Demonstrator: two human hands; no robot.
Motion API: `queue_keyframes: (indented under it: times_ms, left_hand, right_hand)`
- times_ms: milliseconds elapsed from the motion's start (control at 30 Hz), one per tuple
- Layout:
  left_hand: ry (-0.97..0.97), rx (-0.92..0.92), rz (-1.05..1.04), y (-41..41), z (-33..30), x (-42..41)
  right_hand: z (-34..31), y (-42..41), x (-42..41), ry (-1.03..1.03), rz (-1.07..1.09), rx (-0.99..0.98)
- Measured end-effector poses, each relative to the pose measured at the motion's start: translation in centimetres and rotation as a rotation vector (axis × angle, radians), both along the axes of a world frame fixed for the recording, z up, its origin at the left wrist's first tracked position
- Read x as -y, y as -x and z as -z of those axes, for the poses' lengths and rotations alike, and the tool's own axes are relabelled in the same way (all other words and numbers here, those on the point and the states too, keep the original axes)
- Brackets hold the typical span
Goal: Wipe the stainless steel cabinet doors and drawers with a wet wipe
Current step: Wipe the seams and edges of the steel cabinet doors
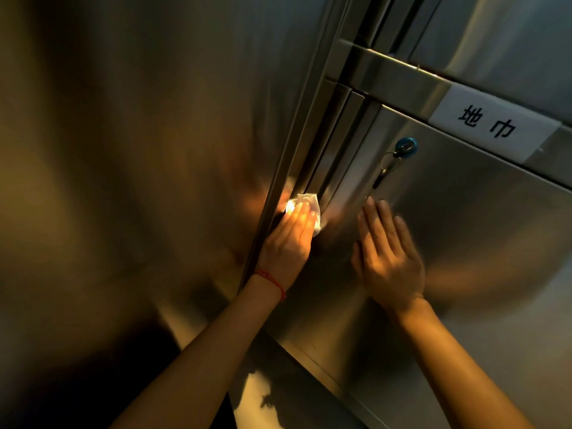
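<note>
While left hand point(289, 243) fingers press wipe point(309, 209) at door point(464, 243) edge, right hand point(388, 258) lies flat

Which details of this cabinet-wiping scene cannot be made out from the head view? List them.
- Most of the wet wipe: covered by the left hand.
- The keys hanging at the blue lock: too small and dim to count.
- The door on the right: cut off by the frame edge.
- The left panel: blurred, dark.
</note>
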State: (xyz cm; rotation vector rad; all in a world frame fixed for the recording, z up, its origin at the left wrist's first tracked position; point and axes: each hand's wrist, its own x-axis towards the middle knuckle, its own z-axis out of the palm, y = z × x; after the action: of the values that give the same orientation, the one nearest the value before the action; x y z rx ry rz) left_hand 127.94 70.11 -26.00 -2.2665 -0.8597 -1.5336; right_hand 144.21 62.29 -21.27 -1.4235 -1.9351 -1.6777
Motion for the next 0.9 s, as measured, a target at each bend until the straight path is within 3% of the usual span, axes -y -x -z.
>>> queue_keyframes:
  times_ms: [400, 900]
  left_hand:
    - [-0.156, -0.064, 0.011, 0.2, 0.5, -0.9]
    - [-0.212, -0.169, -0.024, 0.4, 2.1, -1.2]
  right_hand:
    - [0.1, -0.1, -0.1, -0.014, -0.011, -0.003]
    - [0.0, 0.1, 0.0, -0.012, 0.008, 0.004]
